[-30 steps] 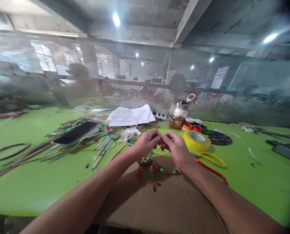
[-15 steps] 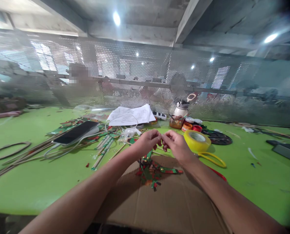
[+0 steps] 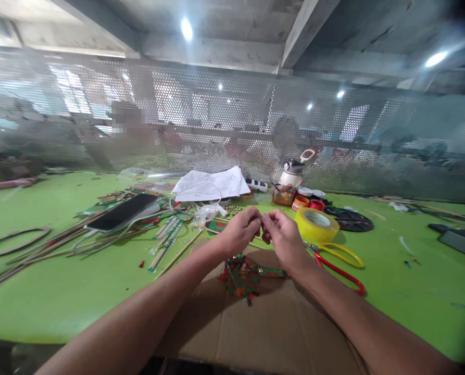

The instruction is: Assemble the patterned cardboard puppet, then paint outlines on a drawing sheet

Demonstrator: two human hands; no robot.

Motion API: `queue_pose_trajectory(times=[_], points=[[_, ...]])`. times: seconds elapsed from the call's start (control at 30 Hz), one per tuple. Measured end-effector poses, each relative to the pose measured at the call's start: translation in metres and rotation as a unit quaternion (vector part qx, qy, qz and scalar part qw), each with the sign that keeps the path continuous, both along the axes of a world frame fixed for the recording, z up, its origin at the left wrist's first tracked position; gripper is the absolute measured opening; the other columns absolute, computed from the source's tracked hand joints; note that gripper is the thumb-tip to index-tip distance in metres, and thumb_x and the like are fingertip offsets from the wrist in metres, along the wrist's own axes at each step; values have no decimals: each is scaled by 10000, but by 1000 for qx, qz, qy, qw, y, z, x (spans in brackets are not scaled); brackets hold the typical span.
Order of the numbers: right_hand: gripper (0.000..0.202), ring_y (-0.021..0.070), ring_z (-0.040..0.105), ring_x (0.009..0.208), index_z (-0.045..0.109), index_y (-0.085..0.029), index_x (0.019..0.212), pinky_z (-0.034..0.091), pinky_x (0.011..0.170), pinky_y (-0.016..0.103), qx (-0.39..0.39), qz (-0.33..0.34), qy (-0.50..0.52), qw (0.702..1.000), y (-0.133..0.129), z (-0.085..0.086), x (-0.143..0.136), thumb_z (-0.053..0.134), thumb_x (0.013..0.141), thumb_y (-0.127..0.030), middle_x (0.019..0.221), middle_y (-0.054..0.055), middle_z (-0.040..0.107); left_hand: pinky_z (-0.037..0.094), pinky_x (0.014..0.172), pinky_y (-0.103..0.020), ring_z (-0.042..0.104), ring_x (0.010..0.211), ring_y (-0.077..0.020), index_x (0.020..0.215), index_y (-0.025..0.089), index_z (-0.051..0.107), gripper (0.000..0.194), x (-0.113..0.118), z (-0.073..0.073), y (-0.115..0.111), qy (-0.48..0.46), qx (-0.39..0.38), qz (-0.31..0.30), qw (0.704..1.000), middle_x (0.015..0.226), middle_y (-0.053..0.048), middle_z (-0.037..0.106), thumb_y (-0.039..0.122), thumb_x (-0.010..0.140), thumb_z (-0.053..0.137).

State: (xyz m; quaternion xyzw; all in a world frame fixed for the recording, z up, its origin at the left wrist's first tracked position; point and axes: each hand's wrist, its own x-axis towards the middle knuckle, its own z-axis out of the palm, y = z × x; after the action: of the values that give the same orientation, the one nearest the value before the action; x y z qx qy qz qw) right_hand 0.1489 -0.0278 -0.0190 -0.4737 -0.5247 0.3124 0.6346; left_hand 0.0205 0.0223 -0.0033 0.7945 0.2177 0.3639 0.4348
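My left hand (image 3: pixel 243 229) and my right hand (image 3: pixel 282 233) meet fingertip to fingertip above the far edge of a brown cardboard sheet (image 3: pixel 263 328). Both are closed in a pinch, and whatever lies between the fingers is too small or hidden to make out. Just below them, on the cardboard, lies a jointed green and red figure (image 3: pixel 240 281) with gold-coloured fasteners; my left wrist and hand cover part of its upper side. Scissors with one yellow and one red handle (image 3: pixel 345 276) lie beside my right wrist, their blades mostly hidden.
A roll of yellow tape (image 3: pixel 317 225), small paint pots (image 3: pixel 301 202) and a white bottle (image 3: pixel 290 174) stand beyond my right hand. White papers (image 3: pixel 211 185) lie at the back. On the left are a phone (image 3: pixel 123 212), thin sticks (image 3: pixel 165 239) and cables. A perforated screen (image 3: pixel 224 125) closes the far side.
My hands stay pinched together, with the right hand turned slightly and shifted a little right. More of the scissors' red handle shows now. The figure's upper part is more covered.
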Motion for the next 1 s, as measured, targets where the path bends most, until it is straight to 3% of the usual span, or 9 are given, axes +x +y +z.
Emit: queue_pose_trajectory(times=[0.13, 0.33, 0.47, 0.7, 1.0], points=[[327, 123, 446, 516, 494, -206, 766, 358, 476, 250, 26, -41, -95, 994, 0, -2, 2, 556, 834, -520, 597, -16, 488, 328, 525, -226, 423, 535, -88, 716, 170, 439, 147, 1, -2, -1, -49, -96, -38, 993, 589, 35, 457, 260, 828, 470], [306, 130, 450, 533, 486, -210, 782, 358, 495, 252, 44, -40, -154, 986, 1, -4, 3, 527, 863, -502, 609, -8, 498, 322, 527, -226, 445, 543, -80, 715, 145, 482, 153, -3, 2, -2, -105, -276, -107, 949, 608, 16, 480, 253, 756, 582], [307, 119, 441, 518, 500, -201, 772, 359, 490, 251, 26, -6, -164, 986, 1, 2, 7, 535, 860, -493, 599, -16, 497, 314, 520, -231, 462, 550, -86, 707, 139, 501, 140, -6, 3, 1, -97, -310, -110, 939, 598, 8, 487, 236, 733, 599], [306, 108, 479, 532, 551, -181, 778, 385, 505, 249, -22, 124, -195, 973, -1, 20, 23, 585, 835, -480, 632, -17, 535, 312, 527, -238, 450, 557, -83, 710, 133, 519, 133, -12, 8, 4, -51, -324, -116, 937, 605, 3, 489, 221, 706, 618], [285, 96, 476, 508, 570, -174, 746, 393, 481, 248, -45, 159, -134, 977, -6, 28, 24, 655, 779, -444, 616, -18, 535, 249, 478, -246, 418, 515, -73, 661, 131, 508, 112, -11, 9, 4, -56, -336, -148, 929, 576, 3, 449, 165, 747, 572]])
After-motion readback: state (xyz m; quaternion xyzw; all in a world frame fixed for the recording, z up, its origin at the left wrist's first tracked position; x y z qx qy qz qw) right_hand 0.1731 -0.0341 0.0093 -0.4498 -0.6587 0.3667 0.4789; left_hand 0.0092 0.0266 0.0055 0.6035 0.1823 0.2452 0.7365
